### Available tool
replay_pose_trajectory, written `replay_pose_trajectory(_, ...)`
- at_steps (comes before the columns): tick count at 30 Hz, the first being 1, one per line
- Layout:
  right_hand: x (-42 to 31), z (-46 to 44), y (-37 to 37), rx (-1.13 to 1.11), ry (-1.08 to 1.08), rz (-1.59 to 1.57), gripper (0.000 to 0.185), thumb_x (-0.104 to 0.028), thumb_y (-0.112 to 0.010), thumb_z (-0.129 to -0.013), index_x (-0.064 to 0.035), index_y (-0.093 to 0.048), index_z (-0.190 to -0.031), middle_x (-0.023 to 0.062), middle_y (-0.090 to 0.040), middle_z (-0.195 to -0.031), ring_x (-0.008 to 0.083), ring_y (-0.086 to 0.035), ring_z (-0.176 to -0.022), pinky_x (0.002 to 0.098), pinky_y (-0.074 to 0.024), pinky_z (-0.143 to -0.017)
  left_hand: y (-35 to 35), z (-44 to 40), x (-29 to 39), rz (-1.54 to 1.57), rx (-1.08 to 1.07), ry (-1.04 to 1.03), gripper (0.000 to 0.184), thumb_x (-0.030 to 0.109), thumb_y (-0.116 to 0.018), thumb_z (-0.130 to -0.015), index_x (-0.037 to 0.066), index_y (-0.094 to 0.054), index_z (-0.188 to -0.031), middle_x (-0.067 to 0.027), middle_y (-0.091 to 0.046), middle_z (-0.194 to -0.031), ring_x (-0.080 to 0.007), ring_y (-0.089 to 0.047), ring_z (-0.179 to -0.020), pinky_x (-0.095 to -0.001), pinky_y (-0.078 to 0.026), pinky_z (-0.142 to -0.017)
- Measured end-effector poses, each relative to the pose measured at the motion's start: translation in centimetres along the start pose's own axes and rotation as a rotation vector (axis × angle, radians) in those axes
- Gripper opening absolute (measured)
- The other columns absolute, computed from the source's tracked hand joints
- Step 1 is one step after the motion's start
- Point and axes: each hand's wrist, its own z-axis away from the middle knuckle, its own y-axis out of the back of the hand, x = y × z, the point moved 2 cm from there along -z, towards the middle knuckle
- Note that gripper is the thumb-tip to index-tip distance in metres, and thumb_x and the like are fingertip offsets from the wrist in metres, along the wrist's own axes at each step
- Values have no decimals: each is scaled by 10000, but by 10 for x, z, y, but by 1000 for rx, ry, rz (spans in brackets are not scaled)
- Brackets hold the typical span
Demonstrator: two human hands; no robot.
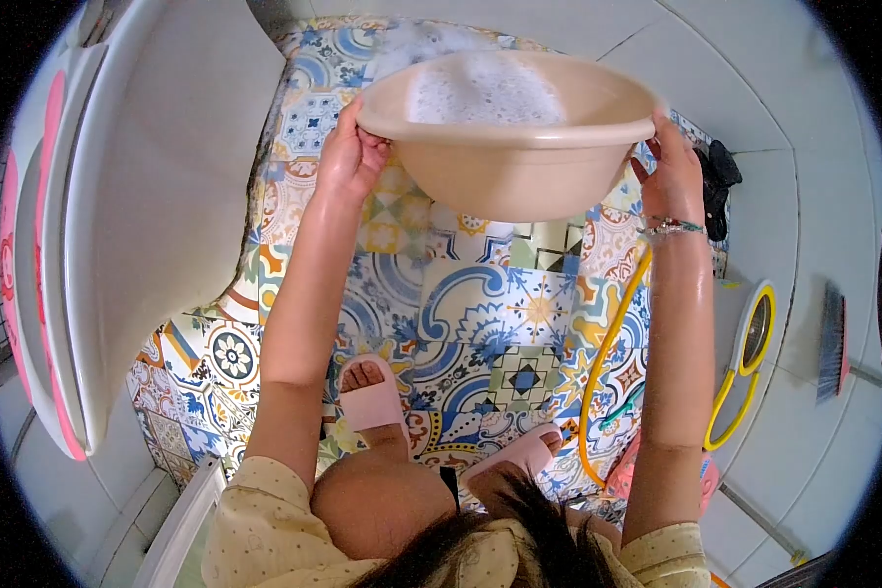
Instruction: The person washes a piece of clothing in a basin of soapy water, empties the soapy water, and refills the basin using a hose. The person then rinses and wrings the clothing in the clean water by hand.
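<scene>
A beige plastic basin (510, 171) is held up off the floor between my two hands, tipped away from me. White suds (485, 90) lie inside it toward the far side, and more foam (431, 41) is on the floor beyond its rim. My left hand (351, 162) grips the rim at the left end, fingers curled under it. At the right end my right hand (674, 176) has hold of the rim, its fingers partly hidden behind the basin. A beaded bracelet (671, 227) circles my right wrist.
Patterned tiles (470, 294) cover the floor under my pink slippers (372, 392). A white toilet-like fixture (167, 176) stands left. To the right are an orange hose (598, 382), a yellow-rimmed round item (755, 328), a brush (833, 343) and black shoes (720, 186).
</scene>
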Motion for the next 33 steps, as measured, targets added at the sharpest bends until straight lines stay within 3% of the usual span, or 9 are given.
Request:
replay_pose_trajectory(7,9,-4,11,-3,-1,26,363,-370,-623,-839,-38,-636,-985,66,-597,-1011,172,-487,-933,347,-373,-806,-1,0,-4,4,37,-26,224,322,-536,-909,101,-552,-939,31,-549,-709,-70,-489,-585,-195,-399,-472)
replay_pose_trajectory(10,13,-8,17,-63,-50,0,300,-338,-655,-824,-114,-608,-1016,-23,-576,-972,102,-485,-985,363,-363,-872,1,-1,-5,13,28,-26,217,315,-540,-908,99,-549,-924,36,-525,-683,-65,-476,-566,-191,-398,-464)
replay_pose_trajectory(25,15,-10,17,-46,-41,-4,291,-325,-660,-826,-96,-606,-998,-20,-582,-935,103,-502,-929,350,-377,-845,-1,1,-5,3,58,-45,210,306,-558,-900,103,-546,-845,59,-464,-601,-52,-432,-508,-190,-392,-456)
replay_pose_trajectory(28,13,-9,16,-42,-34,-5,285,-322,-656,-830,-95,-607,-995,-18,-582,-936,104,-501,-934,353,-378,-847,-1,0,-6,6,61,-38,207,305,-558,-900,106,-546,-845,58,-463,-601,-49,-428,-502,-188,-392,-455)
replay_pose_trajectory(31,12,-8,14,-37,-31,-22,286,-320,-652,-833,-91,-608,-997,-17,-583,-940,106,-502,-935,355,-377,-848,6,-3,-5,47,-8,3,213,289,-526,-920,85,-547,-977,21,-608,-794,-66,-571,-611,-194,-499,-507)
replay_pose_trajectory(33,12,-9,14,-32,-33,-14,288,-320,-650,-834,-88,-609,-1000,-15,-585,-940,107,-504,-935,354,-377,-847,7,0,-4,42,-66,2,196,292,-526,-920,97,-541,-939,43,-565,-721,-38,-491,-518,-174,-437,-445)
